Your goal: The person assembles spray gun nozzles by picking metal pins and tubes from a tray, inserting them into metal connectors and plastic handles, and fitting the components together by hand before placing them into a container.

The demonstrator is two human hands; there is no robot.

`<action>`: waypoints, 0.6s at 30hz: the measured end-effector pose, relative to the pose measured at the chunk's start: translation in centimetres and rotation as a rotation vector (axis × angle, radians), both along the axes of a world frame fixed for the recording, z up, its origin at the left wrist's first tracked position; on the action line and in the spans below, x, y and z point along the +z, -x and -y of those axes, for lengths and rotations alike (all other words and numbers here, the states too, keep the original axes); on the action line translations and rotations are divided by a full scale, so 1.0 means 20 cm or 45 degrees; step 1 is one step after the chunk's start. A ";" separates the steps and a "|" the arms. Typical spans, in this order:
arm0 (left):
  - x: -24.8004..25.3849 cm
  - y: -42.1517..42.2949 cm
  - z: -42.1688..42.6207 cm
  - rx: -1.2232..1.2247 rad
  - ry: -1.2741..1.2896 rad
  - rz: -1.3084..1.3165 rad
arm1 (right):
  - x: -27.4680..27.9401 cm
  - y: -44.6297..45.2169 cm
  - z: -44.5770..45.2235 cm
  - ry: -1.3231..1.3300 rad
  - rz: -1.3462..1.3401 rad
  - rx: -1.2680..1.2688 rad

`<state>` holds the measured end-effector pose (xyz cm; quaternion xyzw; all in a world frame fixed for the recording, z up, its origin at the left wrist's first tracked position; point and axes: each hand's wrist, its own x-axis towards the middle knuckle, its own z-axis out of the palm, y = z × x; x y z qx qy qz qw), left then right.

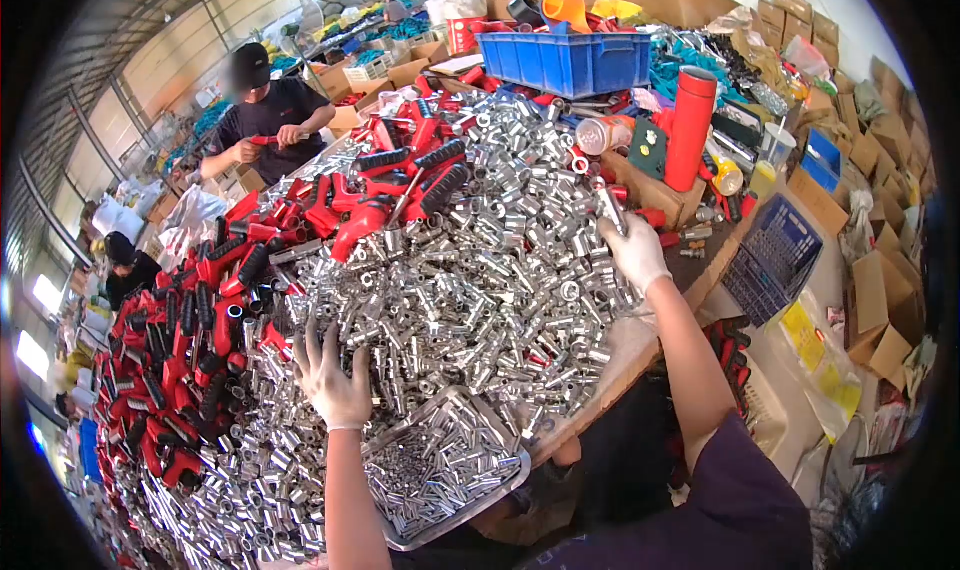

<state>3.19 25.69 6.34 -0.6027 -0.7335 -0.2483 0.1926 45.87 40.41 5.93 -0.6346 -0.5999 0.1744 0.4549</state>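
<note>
A large heap of shiny metal sockets (510,240) covers the table. My left hand (334,380), in a pale glove, is spread over the heap's near left part, fingers apart, with nothing held. My right hand (635,250), also gloved, is at the heap's right edge, its fingers closed round a silver metal piece (609,208). Beside my left hand, at the near edge, a metal tray (522,467) holds small metal pins and bits. Red and black tool handles (215,320) are piled at the left, with more (400,180) behind the sockets.
A blue bin (565,62) stands at the back, a red cylinder (691,130) to its right. A dark crate (772,260) and cardboard boxes (880,310) are at the right. Across the heap a person (270,120) holds a red tool; another person (128,270) is far left.
</note>
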 end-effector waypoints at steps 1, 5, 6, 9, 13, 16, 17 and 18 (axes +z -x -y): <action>0.01 0.00 0.00 -0.004 0.008 0.006 | -0.01 -0.02 -0.04 0.150 0.106 0.016; 0.02 -0.01 0.01 0.008 0.002 0.015 | -0.05 -0.02 -0.16 0.378 -0.087 0.139; 0.02 -0.01 0.01 -0.006 0.001 0.037 | -0.05 -0.02 -0.15 0.458 -0.234 0.133; 0.00 0.01 0.01 -0.014 -0.024 0.044 | -0.09 -0.03 -0.19 0.240 0.221 0.028; -0.01 0.01 0.02 0.011 -0.039 0.030 | 0.03 0.02 -0.03 -0.057 -0.139 -0.147; -0.01 0.02 0.02 -0.013 -0.076 0.040 | 0.18 0.12 0.24 0.080 -0.660 0.169; -0.02 0.03 0.02 -0.008 -0.082 0.035 | 0.26 0.18 0.38 0.191 -0.921 0.308; -0.04 0.04 0.02 -0.017 -0.109 0.038 | 0.27 0.23 0.46 0.261 -0.972 0.383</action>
